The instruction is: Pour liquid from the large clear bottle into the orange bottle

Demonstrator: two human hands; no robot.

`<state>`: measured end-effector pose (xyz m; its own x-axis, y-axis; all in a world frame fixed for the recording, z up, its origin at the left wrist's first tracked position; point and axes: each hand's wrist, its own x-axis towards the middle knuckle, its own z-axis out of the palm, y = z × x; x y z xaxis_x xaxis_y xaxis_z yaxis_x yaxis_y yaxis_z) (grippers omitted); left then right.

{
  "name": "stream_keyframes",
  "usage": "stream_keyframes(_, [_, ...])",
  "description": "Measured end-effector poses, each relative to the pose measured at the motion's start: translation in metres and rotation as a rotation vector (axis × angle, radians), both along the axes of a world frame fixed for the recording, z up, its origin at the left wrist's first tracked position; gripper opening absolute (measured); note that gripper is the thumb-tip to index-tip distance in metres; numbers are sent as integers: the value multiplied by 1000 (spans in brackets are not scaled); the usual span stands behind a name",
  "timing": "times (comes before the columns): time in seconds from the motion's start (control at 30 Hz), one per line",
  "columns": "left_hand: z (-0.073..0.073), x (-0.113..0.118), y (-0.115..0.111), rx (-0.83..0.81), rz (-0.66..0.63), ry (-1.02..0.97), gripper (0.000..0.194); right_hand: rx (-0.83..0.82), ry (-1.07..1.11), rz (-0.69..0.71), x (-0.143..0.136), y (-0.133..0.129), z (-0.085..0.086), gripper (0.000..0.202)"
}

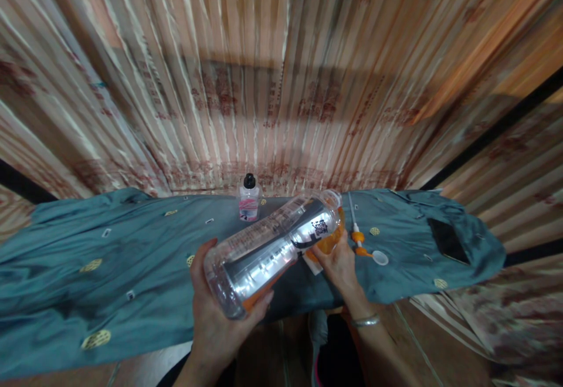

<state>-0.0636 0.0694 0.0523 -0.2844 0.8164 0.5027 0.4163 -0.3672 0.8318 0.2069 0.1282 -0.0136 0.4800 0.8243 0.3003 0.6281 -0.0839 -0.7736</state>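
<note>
My left hand (224, 316) is closed around the base of a large clear plastic bottle (268, 252) with a silver label and dark lettering. The bottle is tilted, base toward me at the left and neck up and to the right. Close by the neck, my right hand (336, 264) is wrapped round an orange bottle (331, 243), mostly hidden behind the clear one. Whether liquid passes between the two I cannot tell. Right of that hand lie an orange pump head (358, 237) with a pale tube and a white round lid (380, 258).
A small clear bottle (248, 202) with a black cap and pink label stands at the back. To the right lies a black phone (447, 240). Teal patterned cloth (149, 258) covers the narrow table, and a pleated curtain (264, 82) hangs right behind it.
</note>
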Motion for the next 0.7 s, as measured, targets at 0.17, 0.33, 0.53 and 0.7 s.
stream_keyframes(0.17, [-1, -1, 1, 3, -9, 8, 103, -2, -1, -10, 0, 0, -2, 98])
stream_keyframes(0.33, [0, 0, 0, 6, -9, -5, 100, 12, -7, -3, 0, 1, -3, 100])
stream_keyframes(0.53, [1, 2, 0, -16, -7, -37, 103, 0, 4, -9, 0, 1, -1, 100])
stream_keyframes(0.7, [0, 1, 0, -4, -3, -24, 102, 7, 8, -3, -1, 0, 1, 96])
